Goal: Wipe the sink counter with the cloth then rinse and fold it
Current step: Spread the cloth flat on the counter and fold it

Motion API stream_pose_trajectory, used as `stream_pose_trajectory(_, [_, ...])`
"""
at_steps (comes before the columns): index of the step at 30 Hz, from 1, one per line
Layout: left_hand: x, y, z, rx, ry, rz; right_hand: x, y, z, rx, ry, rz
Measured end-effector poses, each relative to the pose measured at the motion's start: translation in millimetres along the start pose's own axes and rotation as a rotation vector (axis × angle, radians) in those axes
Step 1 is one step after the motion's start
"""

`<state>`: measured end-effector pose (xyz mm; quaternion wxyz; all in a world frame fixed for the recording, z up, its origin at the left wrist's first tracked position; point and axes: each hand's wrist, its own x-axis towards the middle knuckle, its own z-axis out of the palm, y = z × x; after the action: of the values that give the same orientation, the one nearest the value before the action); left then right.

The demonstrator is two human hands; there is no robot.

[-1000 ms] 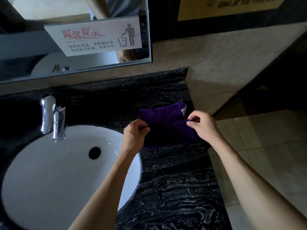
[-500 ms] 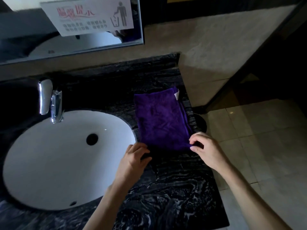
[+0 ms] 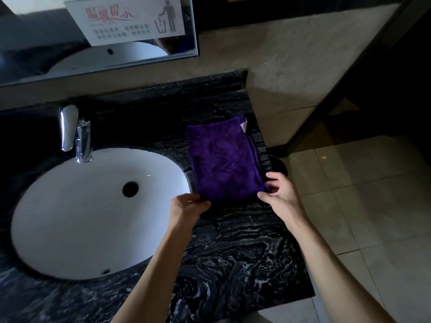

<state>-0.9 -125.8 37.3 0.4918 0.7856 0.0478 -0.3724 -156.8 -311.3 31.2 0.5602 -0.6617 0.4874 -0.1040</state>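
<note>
— Starting at the far left, what stood beside the sink (image 3: 70,220)?

— Behind its left rim rose a chrome faucet (image 3: 80,138), smooth and mirror-bright, its spout bent down over the basin. The sink itself was a white oval bowl, glossy, set into the counter (image 3: 235,259). Inside the bowl were only a round dark drain hole (image 3: 130,189) toward its right half and a small overflow slot (image 3: 105,271) at the near wall. I could not tell whether the bowl was wet.

— And the counter?

— Black stone with pale, wavy veining, polished, wrapping the sink on every side in view.

— Where was the cloth (image 3: 224,159)?

— Right of the sink, flat on the stone, just beside the bowl's right rim. It was deep purple, plush and nappy, folded into a longish rectangle with layered edges along its right side. A small white tag (image 3: 243,125) showed at the corner farthest from the sink's near edge.

— What were the hands doing?

— The left hand (image 3: 187,208) sat at the cloth's near left corner, right of the sink rim, fingers curled onto that corner in a pinch. The right hand (image 3: 279,194) was farther right of the sink, thumb and fingers closed on the cloth's near right corner.

— Anything above the sink?

— A mirror (image 3: 30,52) on the wall, with a white printed sign (image 3: 130,19) stuck to it.
</note>
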Motion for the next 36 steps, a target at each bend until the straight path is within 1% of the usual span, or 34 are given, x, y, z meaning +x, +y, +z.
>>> stream_pose_trajectory(2, [-2.0,3.1,2.1,-0.03,-0.017,0.034,0.5,-5.4,2.7,0.015,0.028,-0.043])
stream_pose_trajectory(6, [-10.9,16.8,7.1,0.0,-0.034,0.264,-1.3,-15.4,0.8,0.067,0.094,-0.152])
stream_pose_trajectory(9, [-11.1,25.5,7.2,0.046,0.012,0.433,-3.9,-29.1,-3.9,0.164,0.144,-0.17])
stream_pose_trajectory(12, [-12.2,32.7,6.2,0.043,0.031,0.497,-2.7,-39.4,-10.6,0.23,0.161,-0.173])
stream_pose_trajectory(14, [-14.4,37.0,6.3,0.0,0.045,0.453,3.0,-39.0,-13.4,0.257,0.112,-0.092])
stream_pose_trajectory(15, [-14.5,35.1,6.4,-0.033,0.041,0.393,4.9,-36.8,-14.4,0.224,0.09,-0.035])
stream_pose_trajectory(17, [-17.0,23.5,6.6,-0.12,0.012,0.177,2.2,-26.5,-15.9,0.123,0.064,0.093])
stream_pose_trajectory(18, [-20.2,13.4,6.6,-0.134,-0.011,0.067,-3.2,-19.7,-16.0,0.121,0.04,0.164])
stream_pose_trajectory(20, [-27.2,-11.4,5.3,-0.092,-0.048,-0.041,-19.3,-7.5,-13.4,0.14,-0.016,0.266])
stream_pose_trajectory(23, [-34.8,-31.6,4.1,-0.102,-0.021,-0.021,-34.8,2.2,-8.8,0.091,0.028,0.249])
stream_pose_trajectory(27, [-36.9,-30.1,7.1,-0.073,-0.016,0.03,-31.2,1.6,-4.0,0.008,0.071,0.219])
stream_pose_trajectory(29, [-39.7,-31.3,9.6,-0.038,-0.007,0.063,-30.7,1.3,0.5,-0.079,0.065,0.192])
stream_pose_trajectory(32, [-46.5,-35.3,13.7,0.012,0.018,0.119,-28.9,6.6,4.6,-0.142,0.038,0.219])
stream_pose_trajectory(36, [-57.1,-31.0,17.6,-0.022,0.079,0.137,-39.9,11.0,1.7,-0.112,-0.036,0.301])
